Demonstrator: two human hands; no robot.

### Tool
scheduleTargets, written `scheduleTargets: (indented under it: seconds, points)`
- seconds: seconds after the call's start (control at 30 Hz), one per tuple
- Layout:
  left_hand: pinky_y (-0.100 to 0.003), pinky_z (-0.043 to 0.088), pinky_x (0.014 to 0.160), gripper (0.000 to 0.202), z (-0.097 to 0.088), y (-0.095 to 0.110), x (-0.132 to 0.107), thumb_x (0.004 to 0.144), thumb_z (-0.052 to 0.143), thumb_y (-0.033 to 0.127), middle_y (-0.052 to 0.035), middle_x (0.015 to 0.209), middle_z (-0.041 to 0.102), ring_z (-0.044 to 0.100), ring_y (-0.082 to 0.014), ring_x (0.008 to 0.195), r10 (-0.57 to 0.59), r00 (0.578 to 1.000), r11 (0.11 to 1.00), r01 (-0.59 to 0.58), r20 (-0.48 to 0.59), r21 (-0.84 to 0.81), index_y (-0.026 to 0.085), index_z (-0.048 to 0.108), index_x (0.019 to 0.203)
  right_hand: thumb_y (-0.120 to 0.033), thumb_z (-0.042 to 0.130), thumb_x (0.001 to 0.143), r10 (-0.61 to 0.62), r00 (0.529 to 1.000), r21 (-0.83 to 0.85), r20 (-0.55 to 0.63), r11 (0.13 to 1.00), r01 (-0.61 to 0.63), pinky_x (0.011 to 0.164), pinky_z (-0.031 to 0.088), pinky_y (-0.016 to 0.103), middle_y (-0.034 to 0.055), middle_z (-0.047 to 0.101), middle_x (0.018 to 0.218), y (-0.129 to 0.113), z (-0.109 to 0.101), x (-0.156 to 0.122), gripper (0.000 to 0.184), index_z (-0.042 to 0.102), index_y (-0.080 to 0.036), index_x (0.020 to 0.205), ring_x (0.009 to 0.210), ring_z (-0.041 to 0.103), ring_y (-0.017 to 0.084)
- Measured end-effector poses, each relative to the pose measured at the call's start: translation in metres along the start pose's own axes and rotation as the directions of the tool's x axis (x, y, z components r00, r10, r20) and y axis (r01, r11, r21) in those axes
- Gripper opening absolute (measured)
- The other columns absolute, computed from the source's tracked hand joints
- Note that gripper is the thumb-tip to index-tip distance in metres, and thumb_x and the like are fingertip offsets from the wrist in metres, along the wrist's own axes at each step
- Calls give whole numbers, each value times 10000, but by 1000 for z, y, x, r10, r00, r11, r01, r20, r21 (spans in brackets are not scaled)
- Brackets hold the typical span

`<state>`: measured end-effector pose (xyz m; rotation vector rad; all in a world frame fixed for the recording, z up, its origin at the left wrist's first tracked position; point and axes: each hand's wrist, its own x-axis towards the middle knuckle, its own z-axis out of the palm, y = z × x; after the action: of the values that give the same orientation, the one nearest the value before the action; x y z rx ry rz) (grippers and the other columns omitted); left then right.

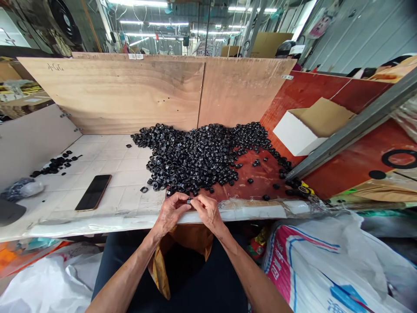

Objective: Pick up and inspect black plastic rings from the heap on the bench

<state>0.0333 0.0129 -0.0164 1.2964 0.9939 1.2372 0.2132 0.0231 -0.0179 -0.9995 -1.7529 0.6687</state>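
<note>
Tiled bench [107, 161]: left hand [169, 213] and right hand [208, 212] closed, fingertips pinching one black ring [189, 201]. Looks light, stiff; hold by rim.

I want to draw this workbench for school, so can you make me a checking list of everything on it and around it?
Surface: bench top, white tile pattern on the left, red board on the right.
Job's things: big heap of black rings mid-bench; one black ring pinched between both hands.
Clutter: smartphone lying flat, smaller scatter of black parts, plastic bag at left, cardboard box at right.
Hands: left hand and right hand meet at the front edge, fingertips closed on the ring.
Cables: nothing seen on the bench.
Surroundings: plywood boards behind, woven sack lower right.
</note>
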Motion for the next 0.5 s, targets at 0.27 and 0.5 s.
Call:
scheduleTargets:
  seconds: [0.27,0.5]
  points:
    - [-288,541,806,215,-1,0,-1,832,803,311,-14,922,694,658,-166,846,12,1000,1000,-11,-25,24,188,689,967,-286,560,966,-86,995,-49,-53,995,83,678,395,300,-34,450,570,-10,-1,2,417,425,-227,576,599,472,146]
    - [-282,542,817,223,-1,-2,-1,828,811,315,-11,937,703,661,-162,862,12,1000,1000,-12,-25,-2,193,688,968,-304,622,927,-12,999,34,-31,999,13,639,443,283,-2,614,732,-11,-5,0,140,661,-217,824,658,552,159]
